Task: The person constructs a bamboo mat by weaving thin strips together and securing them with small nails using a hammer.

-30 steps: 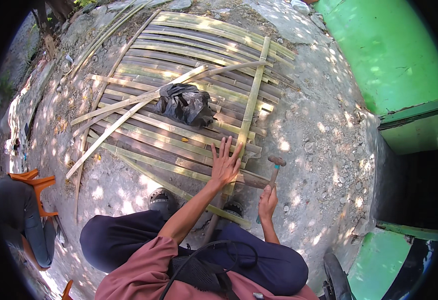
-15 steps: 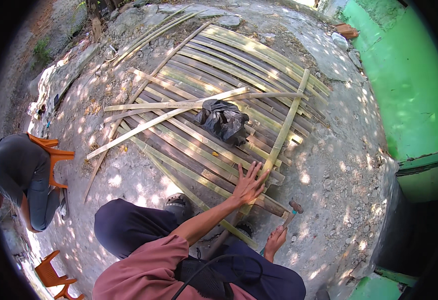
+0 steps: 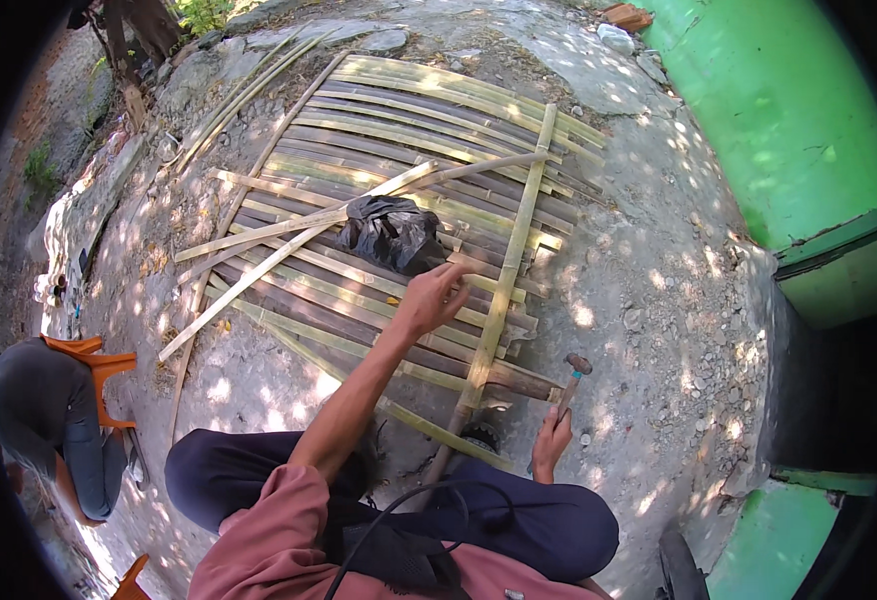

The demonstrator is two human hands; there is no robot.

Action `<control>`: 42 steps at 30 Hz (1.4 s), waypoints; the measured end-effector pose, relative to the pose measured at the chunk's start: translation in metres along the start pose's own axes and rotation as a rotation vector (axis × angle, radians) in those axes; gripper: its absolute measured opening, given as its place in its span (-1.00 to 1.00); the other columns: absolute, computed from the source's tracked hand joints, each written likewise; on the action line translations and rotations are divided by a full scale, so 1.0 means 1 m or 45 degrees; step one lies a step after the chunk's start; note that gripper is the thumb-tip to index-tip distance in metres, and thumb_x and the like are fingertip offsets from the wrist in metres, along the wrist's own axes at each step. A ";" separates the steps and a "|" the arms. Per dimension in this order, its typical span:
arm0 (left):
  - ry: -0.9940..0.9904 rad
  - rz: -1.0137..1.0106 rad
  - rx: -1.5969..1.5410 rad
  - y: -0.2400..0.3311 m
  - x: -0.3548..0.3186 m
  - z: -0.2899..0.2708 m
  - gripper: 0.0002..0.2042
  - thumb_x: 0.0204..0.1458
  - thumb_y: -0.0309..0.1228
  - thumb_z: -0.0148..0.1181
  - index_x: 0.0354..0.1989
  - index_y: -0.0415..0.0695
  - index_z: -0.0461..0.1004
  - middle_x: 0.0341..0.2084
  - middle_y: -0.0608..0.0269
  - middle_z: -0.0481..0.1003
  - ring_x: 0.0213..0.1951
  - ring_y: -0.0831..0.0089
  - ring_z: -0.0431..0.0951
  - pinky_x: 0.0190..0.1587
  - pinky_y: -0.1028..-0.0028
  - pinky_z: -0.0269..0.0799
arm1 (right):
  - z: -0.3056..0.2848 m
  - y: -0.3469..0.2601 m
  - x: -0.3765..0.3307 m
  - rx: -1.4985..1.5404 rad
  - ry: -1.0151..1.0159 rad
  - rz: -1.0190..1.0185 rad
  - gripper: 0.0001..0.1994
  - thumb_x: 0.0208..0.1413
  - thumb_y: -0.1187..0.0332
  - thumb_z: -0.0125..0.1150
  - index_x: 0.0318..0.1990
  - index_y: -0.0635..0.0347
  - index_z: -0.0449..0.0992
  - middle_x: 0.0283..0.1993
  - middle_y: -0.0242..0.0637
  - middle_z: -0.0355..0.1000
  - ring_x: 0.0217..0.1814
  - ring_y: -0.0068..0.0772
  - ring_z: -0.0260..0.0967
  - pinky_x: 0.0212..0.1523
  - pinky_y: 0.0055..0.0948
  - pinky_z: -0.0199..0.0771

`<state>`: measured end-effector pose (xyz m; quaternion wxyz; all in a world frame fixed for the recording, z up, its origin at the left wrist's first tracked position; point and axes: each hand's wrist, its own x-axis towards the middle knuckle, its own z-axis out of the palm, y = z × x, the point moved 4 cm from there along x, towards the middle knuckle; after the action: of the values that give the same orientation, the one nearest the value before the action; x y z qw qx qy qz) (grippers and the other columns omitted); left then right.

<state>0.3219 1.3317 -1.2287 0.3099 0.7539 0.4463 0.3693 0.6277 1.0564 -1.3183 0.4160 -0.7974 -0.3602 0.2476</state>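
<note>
Sun-dappled, stony ground (image 3: 649, 370) meets a green wall (image 3: 779, 110). Bamboo slats (image 3: 359, 140) lie across it, a black bag (image 3: 389, 232) and loose strips (image 3: 254, 284) on top. The right hand (image 3: 553, 440) grips a hammer (image 3: 577, 368) beside them; the left hand (image 3: 434, 298), fingers bent, is at the bag, its hold unclear. Left, another person (image 3: 44, 400) bends by an orange chair (image 3: 111, 372).

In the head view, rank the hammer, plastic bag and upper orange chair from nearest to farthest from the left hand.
1. Plastic bag, just beyond the left hand.
2. Hammer, to the right, in the right hand.
3. Upper orange chair, far left.
</note>
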 end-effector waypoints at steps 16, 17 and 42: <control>-0.949 -1.239 -0.508 -0.046 -0.153 -0.008 -0.52 0.43 0.08 0.20 -0.07 -0.18 0.64 -0.25 0.25 0.73 -0.22 0.50 0.76 -0.29 0.48 0.57 | 0.022 0.013 0.030 0.157 0.077 0.160 -0.70 0.29 0.31 0.48 -0.12 0.22 0.41 -0.26 -0.30 0.37 -0.23 -0.32 0.38 -0.12 -0.29 0.47; -0.893 -1.155 -0.476 -0.047 -0.150 -0.003 -0.53 0.43 0.07 0.20 -0.08 -0.17 0.63 -0.26 0.26 0.73 -0.21 0.50 0.75 -0.29 0.48 0.57 | 0.023 0.011 0.030 0.195 0.096 0.175 -0.68 0.28 0.32 0.49 -0.12 0.21 0.39 -0.24 -0.31 0.36 -0.21 -0.36 0.38 -0.13 -0.31 0.47; -0.289 -0.284 0.182 -0.007 -0.054 0.103 -0.42 0.02 -0.35 0.56 0.23 -0.13 0.48 0.06 0.05 0.51 0.14 0.04 0.53 0.23 0.13 0.46 | 0.035 0.013 0.058 0.677 0.236 0.192 -0.55 0.13 0.51 0.62 -0.04 0.21 0.35 -0.09 -0.36 0.29 -0.07 -0.47 0.38 -0.01 -0.43 0.52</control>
<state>0.3869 1.2714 -1.3049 0.3431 0.7567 0.5144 0.2124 0.6441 1.1135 -1.3535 0.6220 -0.7042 -0.1827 0.2896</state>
